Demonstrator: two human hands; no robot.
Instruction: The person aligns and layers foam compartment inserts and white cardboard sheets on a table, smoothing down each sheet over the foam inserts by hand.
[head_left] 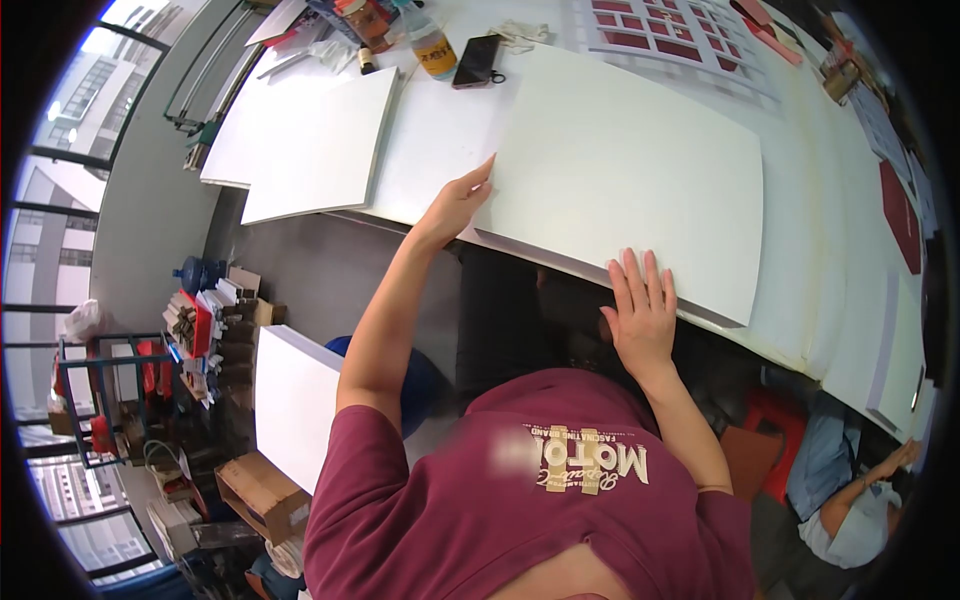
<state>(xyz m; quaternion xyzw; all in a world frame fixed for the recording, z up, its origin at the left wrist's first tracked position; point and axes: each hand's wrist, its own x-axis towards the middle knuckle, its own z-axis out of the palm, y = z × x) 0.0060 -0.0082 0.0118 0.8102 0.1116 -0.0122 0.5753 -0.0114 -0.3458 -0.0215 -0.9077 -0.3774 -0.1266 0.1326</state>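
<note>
A large white board or flat box (630,170) lies on the white table in front of me. My left hand (457,204) is at its left edge, fingers stretched out and fingertips against the side. Palm down, my right hand (643,310) rests with spread fingers over the board's near edge, right of the middle. Neither hand is wrapped round anything. To the left, another white board (325,145) overlaps a further white sheet at the table's edge.
A phone (476,62), a bottle with a yellow label (432,50) and a cloth lie behind the board. A white lattice panel (680,30) is at the back. Below left stand a white panel (295,400) and a cardboard box (262,497). Another person (850,515) sits lower right.
</note>
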